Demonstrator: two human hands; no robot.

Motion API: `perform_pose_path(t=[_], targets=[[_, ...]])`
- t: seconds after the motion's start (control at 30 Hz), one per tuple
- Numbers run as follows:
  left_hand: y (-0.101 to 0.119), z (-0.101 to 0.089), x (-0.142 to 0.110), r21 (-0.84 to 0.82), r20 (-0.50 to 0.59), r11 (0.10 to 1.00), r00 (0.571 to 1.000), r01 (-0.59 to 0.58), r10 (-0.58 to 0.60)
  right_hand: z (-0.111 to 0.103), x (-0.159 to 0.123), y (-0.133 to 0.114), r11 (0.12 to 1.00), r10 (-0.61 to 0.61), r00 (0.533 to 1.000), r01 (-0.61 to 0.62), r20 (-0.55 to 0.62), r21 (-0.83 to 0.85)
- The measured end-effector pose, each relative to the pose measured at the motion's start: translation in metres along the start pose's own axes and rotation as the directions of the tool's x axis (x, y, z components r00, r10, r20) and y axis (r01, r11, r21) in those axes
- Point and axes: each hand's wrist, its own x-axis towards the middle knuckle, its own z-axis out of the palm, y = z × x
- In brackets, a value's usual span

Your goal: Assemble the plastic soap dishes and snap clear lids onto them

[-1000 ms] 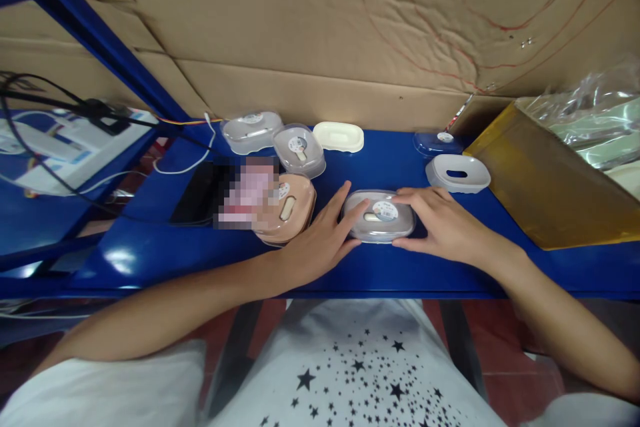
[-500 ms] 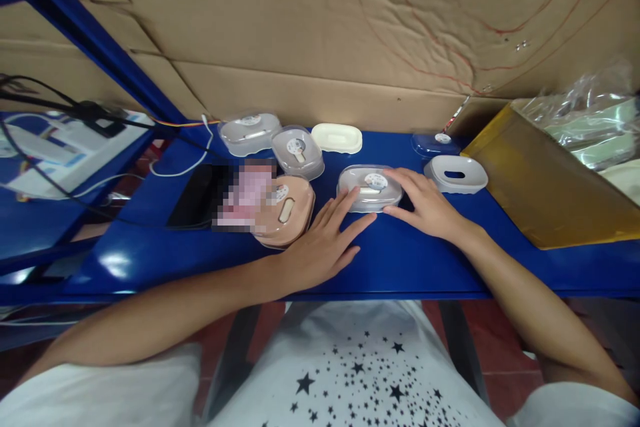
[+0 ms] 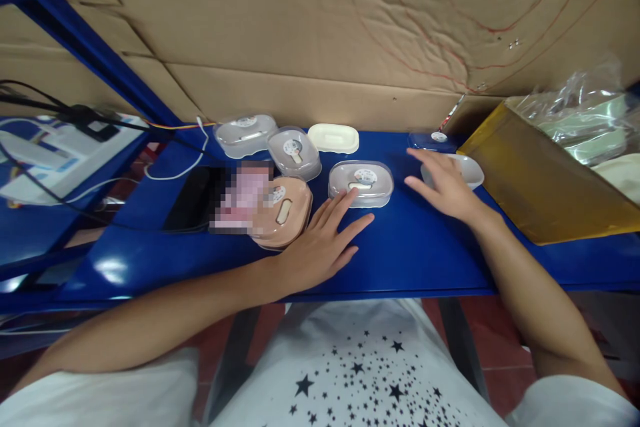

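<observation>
My left hand (image 3: pixel 320 240) lies low over the blue table with its fingers spread. Its fingertips reach the front edge of a grey oval soap box (image 3: pixel 340 180) with a clear lid and a round label; whether they press on it I cannot tell. Just left of that hand is a pinkish-beige soap box (image 3: pixel 296 207) under a clear cover. My right hand (image 3: pixel 443 183) is open, fingers apart, above a pale grey oval dish (image 3: pixel 473 170) that it partly hides. Nothing shows in its grasp.
Two more clear-lidded grey boxes (image 3: pixel 247 137) (image 3: pixel 303 163) and a cream dish (image 3: pixel 334 139) stand at the back. A dark blue lidded box (image 3: pixel 430 141) is behind my right hand. At right, a carton (image 3: pixel 545 193) holds bagged pale green pieces. Left are a phone (image 3: pixel 187 203) and a power strip (image 3: pixel 75 163).
My right hand has let go of the grey soap box and moved right, over the pale grey dish. The soap box sits slightly further left. My left hand has hardly moved.
</observation>
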Motion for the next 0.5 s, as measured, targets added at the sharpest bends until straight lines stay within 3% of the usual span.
perform_pose_path(t=[0.13,0.27,0.37,0.5], targets=[[0.0,0.001,0.0,0.001,0.011,1.0,1.0,-0.008,0.008,-0.028,-0.009,0.047,0.97,0.192,0.98,-0.197,-0.043,-0.143],[-0.001,0.002,0.0,0.025,0.013,0.999,1.0,-0.019,0.019,-0.044,-0.021,0.082,0.946,0.305,0.948,-0.29,0.092,-0.144],[-0.001,0.001,0.0,0.037,0.012,0.999,1.0,-0.016,0.015,-0.05,-0.03,0.089,0.958,0.282,0.933,-0.261,0.222,-0.121],[0.0,0.0,0.0,0.033,0.025,0.999,0.999,-0.042,0.042,-0.061,-0.043,0.075,0.973,0.227,0.924,-0.2,0.308,-0.119]])
